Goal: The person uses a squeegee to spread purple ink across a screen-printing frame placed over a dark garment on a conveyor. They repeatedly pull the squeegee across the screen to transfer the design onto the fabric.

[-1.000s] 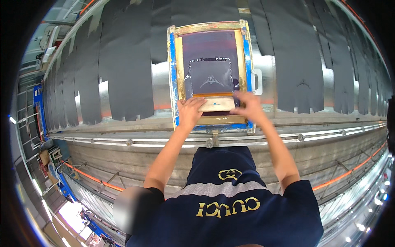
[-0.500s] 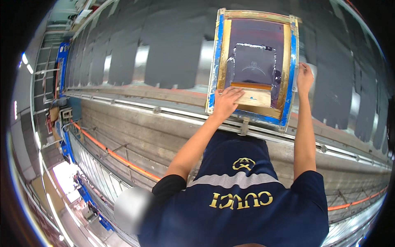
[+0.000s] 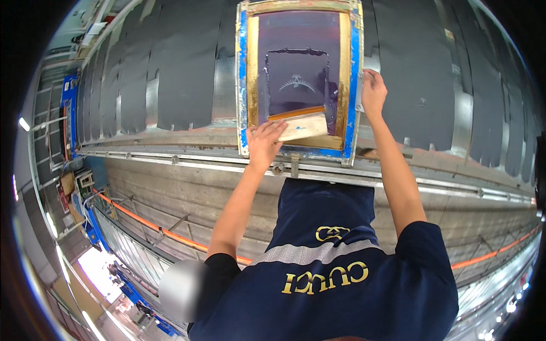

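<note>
A screen-printing frame point(image 3: 356, 68) with blue-taped sides lies over the dark panels on the long table. Its mesh is dark purple, with a pale arched design and wet ink around it. Near the frame's front end rests a squeegee point(image 3: 304, 127) with a pale wooden handle and an orange-brown blade, slightly tilted. My left hand point(image 3: 264, 142) lies across the frame's front left corner, its fingers closed over the squeegee's left end. At the frame's right side, my right hand point(image 3: 373, 94) has curled fingers gripping the outer edge.
Dark flat panels point(image 3: 187, 68) line the table on both sides, with shiny strips between them. One panel right of the frame bears a small faint mark point(image 3: 421, 103). A metal rail point(image 3: 216, 164) runs along the near table edge. An orange bar point(image 3: 165, 230) lies lower left.
The frame, with both hands on it, has shifted left in view. The squeegee has tipped, its right end now higher. A faint mark shows on the panel to the right.
</note>
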{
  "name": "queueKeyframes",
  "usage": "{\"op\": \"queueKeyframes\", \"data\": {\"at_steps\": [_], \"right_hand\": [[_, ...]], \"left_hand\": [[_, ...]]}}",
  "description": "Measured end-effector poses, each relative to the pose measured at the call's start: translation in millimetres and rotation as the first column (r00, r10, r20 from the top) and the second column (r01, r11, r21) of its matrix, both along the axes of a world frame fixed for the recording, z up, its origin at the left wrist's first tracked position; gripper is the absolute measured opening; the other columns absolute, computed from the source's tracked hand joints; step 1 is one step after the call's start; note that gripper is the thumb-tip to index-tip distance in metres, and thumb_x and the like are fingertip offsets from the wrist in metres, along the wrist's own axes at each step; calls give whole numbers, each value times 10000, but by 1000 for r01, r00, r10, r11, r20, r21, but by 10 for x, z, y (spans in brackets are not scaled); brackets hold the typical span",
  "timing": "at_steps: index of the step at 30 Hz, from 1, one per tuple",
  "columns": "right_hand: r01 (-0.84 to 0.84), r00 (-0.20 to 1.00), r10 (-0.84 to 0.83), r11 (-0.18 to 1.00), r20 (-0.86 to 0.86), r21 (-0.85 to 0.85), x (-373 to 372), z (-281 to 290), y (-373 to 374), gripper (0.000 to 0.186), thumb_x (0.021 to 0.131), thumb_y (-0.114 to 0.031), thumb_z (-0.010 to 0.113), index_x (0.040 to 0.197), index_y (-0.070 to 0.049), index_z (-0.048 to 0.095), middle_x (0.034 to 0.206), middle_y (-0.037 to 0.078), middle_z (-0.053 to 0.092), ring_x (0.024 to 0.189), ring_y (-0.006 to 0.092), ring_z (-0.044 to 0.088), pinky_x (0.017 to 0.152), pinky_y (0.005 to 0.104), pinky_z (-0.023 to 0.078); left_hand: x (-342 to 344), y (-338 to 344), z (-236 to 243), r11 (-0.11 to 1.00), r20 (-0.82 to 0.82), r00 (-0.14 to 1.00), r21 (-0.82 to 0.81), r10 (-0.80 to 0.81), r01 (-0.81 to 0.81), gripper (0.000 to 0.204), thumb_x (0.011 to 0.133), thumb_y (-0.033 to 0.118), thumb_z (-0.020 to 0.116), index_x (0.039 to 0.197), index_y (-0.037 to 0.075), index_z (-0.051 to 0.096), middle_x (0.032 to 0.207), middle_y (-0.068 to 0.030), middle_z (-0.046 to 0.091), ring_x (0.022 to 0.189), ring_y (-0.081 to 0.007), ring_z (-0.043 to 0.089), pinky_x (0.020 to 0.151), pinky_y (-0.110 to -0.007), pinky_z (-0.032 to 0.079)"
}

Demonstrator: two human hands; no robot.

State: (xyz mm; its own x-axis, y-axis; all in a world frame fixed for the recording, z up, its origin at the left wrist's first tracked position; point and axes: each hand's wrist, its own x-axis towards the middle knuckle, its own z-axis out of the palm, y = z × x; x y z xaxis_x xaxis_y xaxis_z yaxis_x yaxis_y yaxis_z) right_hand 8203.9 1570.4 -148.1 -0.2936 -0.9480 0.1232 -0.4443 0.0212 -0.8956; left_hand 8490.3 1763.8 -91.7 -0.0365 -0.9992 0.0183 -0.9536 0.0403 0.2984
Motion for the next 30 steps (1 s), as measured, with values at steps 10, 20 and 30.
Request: {"op": "queueKeyframes", "data": {"at_steps": [10,20,30], "right_hand": [[20,987,8,985,-162,169,179,-65,19,248,1005,-284,580,1128,-122,722,598,149,585,553,287,582,637,444,474],[-532,703,399,844,-589,-64,405,744,-116,346,870,-323,761,1165,-143,735,1051,90,700,1016,276,633,901,446,503],[-568,607,555,804,-568,179,892,502,361,411,749,-82,769,1154,-78,695,1159,85,673,1058,304,643,917,429,507]], "left_hand": [[496,423,-56,976,21,976,-38,-215,216,629,670,112,810,1269,260,690,1352,116,652,1208,-148,603,939,-454,344],[753,-1330,-55,976,23,982,-107,-187,189,529,742,128,788,1239,293,714,1204,68,731,1118,-138,652,911,-466,343],[614,-1430,-62,975,-61,973,-1,-223,223,457,703,139,826,1145,234,764,1145,28,756,1045,-169,678,887,-438,341]]}}
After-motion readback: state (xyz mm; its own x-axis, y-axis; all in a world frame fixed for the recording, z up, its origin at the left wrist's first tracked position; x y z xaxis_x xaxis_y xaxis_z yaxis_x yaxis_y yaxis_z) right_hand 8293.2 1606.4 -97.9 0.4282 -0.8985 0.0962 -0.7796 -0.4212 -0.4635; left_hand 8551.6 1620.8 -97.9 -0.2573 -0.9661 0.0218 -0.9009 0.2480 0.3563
